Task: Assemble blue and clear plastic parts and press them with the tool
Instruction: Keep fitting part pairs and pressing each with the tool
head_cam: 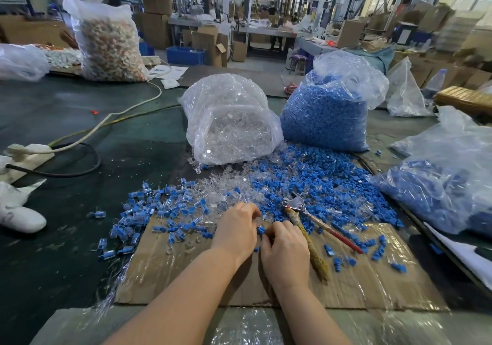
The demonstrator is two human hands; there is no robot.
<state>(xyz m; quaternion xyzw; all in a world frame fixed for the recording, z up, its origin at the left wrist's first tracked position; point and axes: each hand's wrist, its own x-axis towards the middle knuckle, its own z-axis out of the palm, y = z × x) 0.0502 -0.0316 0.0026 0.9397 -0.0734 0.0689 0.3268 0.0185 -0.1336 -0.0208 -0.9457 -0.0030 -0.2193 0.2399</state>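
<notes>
Blue part (261,229) pinched between both hands' fingers (269,231).

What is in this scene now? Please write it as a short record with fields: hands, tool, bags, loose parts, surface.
hands: left hand and right hand meet over a blue part, fingers curled on it
tool: pliers lie unheld, right of the hands
bags: clear parts bag; blue parts bag to its right
loose parts: mixed pile; assembled pieces at left
surface: cardboard sheet
</notes>
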